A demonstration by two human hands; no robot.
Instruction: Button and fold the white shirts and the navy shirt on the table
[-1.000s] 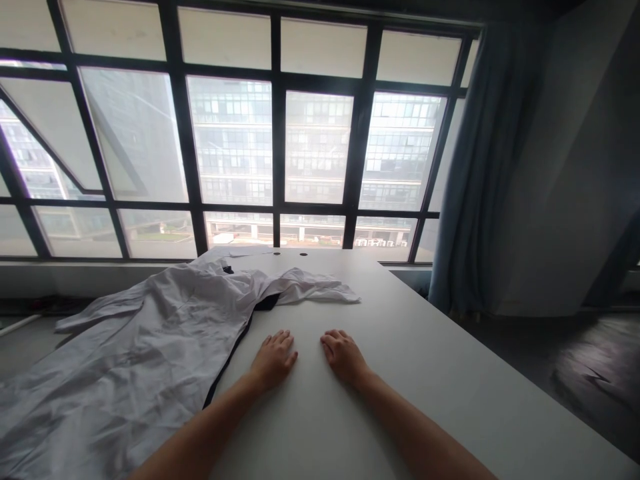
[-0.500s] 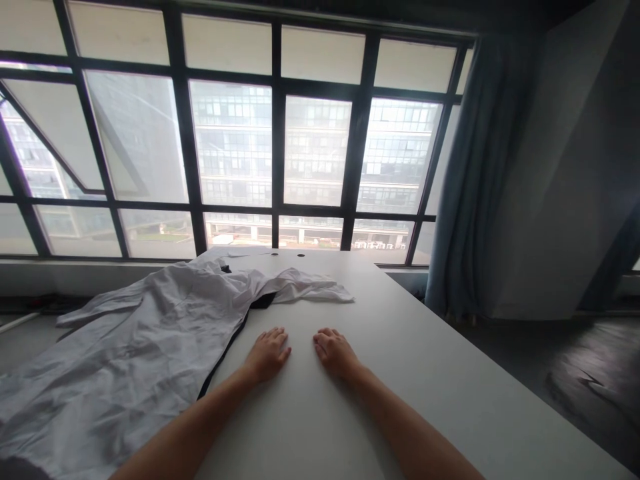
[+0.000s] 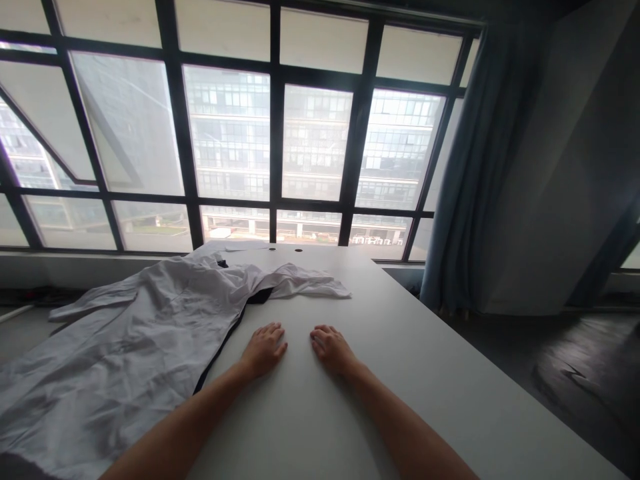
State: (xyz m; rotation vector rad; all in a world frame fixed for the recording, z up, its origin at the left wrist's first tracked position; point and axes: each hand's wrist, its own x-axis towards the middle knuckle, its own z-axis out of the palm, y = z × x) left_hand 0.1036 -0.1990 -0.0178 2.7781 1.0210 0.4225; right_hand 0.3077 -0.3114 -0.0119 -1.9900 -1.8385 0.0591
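A window in a dark frame fills the background; at its left one pane stands tilted open; through the glass show a pale building and a green strip; a blue-grey curtain hangs at the window's right end; beside it rises a grey wall; the dark floor at right has a glossy patch; a white bar shows at far left.

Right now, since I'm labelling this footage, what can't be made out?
In the head view:
White garment: partly cut off by the picture's left edge.
Black piece beneath it: mostly hidden by the garment.
Small black patch at the garment's far end: too small to identify.
Left hand and right hand: palms hidden by the hands' backs.
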